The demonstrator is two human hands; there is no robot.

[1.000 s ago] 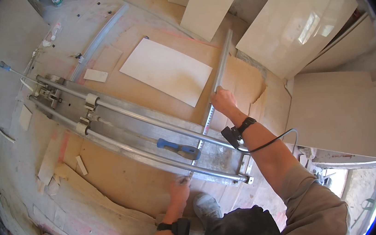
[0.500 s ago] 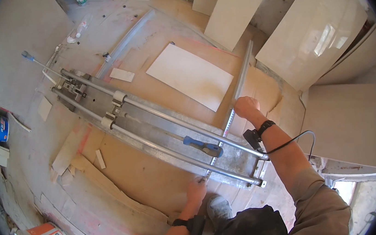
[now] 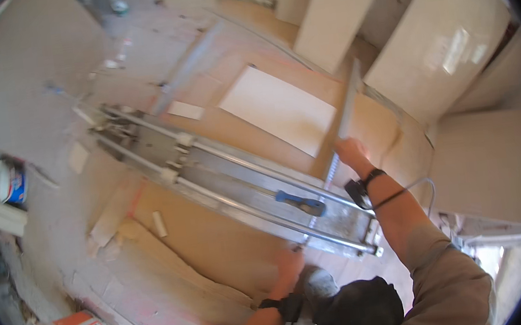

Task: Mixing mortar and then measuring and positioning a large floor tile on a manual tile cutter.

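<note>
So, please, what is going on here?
A person works over a two-rail metal frame. The right hand holds a metal bar; the left hand is at the near end of a marked strip crossing the frame, its grip unclear. By the strip is a blue handle; beyond the frame lies a white panel.

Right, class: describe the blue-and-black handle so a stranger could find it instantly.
Find the long two-railed metal frame slanting across the view. Near its right end, between the left hand and right hand, sits the handle. Its blue section stands out from the grey metal rails beside it.
</note>
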